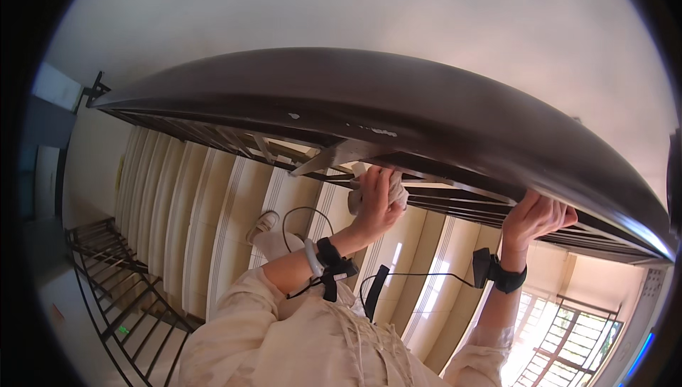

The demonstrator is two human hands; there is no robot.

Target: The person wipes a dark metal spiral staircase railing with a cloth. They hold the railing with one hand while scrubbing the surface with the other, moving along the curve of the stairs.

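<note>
A dark brown stair handrail (pixel 341 78) arches across the view before me, with chipped paint on its near side. Just under it, my left hand (pixel 379 198) clutches a crumpled greyish cloth (pixel 398 193) against the metal bars of the railing. Part of the cloth is hidden behind my fingers. Farther right, my right hand (pixel 535 217) is closed at the handrail's lower edge, its fingers curled around the railing; the exact bar in its grip is hidden. A flat metal baluster (pixel 319 159) slants down left of my left hand.
Pale tiled stairs (pixel 224 227) with grooved edges run below the railing. One shoe (pixel 265 225) is on a step. Black cables (pixel 421 274) hang between the wrist-worn devices. Another dark railing (pixel 133 291) stands at lower left, and a barred window (pixel 565 339) at lower right.
</note>
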